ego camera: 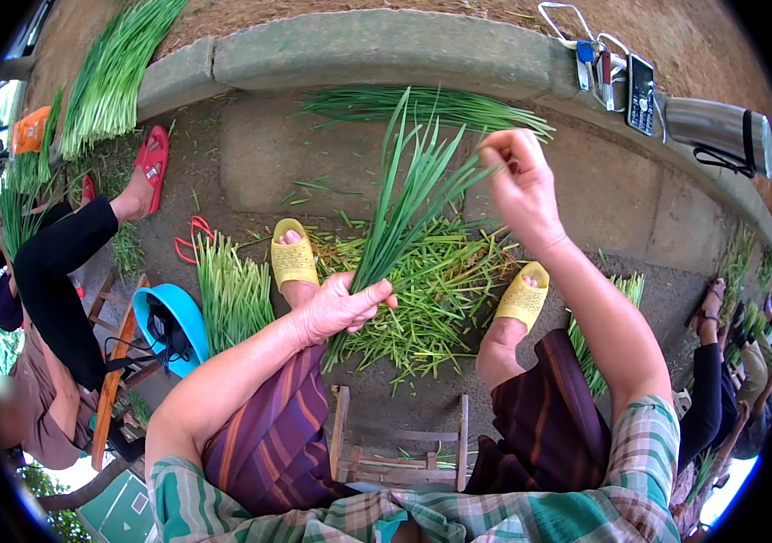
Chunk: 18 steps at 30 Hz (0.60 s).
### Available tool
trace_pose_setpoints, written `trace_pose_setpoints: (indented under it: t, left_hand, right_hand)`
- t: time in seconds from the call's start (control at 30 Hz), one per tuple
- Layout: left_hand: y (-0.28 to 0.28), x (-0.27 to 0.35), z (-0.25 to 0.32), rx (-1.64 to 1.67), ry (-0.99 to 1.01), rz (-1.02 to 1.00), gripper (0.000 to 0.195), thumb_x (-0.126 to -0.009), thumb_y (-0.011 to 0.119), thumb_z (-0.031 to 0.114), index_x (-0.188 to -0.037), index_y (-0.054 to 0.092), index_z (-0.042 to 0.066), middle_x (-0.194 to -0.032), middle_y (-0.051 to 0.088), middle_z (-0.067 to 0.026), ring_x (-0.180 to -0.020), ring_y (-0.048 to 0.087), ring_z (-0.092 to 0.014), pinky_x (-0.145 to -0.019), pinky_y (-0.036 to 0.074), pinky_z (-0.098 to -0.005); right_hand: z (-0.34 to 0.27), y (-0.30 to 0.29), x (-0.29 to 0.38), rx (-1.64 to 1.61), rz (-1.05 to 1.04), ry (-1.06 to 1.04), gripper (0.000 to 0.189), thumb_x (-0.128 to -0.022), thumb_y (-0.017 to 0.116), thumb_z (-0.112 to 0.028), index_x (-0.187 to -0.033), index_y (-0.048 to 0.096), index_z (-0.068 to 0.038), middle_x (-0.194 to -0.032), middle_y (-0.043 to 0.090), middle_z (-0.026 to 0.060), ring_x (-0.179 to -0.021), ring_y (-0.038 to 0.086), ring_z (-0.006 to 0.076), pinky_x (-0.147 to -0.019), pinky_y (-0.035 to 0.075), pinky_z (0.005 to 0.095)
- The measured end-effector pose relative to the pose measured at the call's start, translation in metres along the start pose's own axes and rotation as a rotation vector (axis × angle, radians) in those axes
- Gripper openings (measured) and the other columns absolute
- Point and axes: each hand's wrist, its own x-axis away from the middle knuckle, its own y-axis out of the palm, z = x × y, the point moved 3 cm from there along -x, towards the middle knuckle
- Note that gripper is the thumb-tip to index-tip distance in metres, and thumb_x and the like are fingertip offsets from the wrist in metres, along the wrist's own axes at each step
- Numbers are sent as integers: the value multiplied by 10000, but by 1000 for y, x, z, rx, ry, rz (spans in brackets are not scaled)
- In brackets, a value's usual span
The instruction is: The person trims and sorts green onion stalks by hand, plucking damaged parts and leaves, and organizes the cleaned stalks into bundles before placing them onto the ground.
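Note:
My left hand is closed around the lower part of a bunch of long flat green leaves, likely garlic chives, whose tips fan out towards the kerb. At the upper right of the bunch, my right hand pinches leaf tips between thumb and fingers. Beneath the bunch, between my yellow slippers, lies a heap of cut stalks and trimmings. A bundle of green stalks stands left of my left foot, and another bundle is partly hidden behind my right arm. More green leaves lie along the kerb.
A stone kerb curves across the front, bearing keys, a mobile phone and a steel flask. At left are a red cord, a blue basin and a seated person in red sandals. Other people sit at right.

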Motion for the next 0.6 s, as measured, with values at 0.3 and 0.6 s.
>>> trace_pose_setpoints:
  t: [0.3,0.6]
  left_hand:
    - [-8,3,-11,-15,-78,0,399,-953,577,441,-933,639,48,-545,377,84,-439,340,-31,-405,292,-209]
    - [-4,6,-8,-26,-148,-96,363,-976,562,376,-977,616,16,-564,387,63,-450,349,-56,-428,283,-231]
  right_hand:
    - [32,-23,-7,-125,-356,567,205,-981,560,-220,-1102,676,-103,-864,634,-35,-799,565,51,-711,461,219]
    - [41,-2,17,-421,-489,709,310,-965,568,-249,-1216,636,-81,-993,655,-11,-872,584,66,-765,496,248]
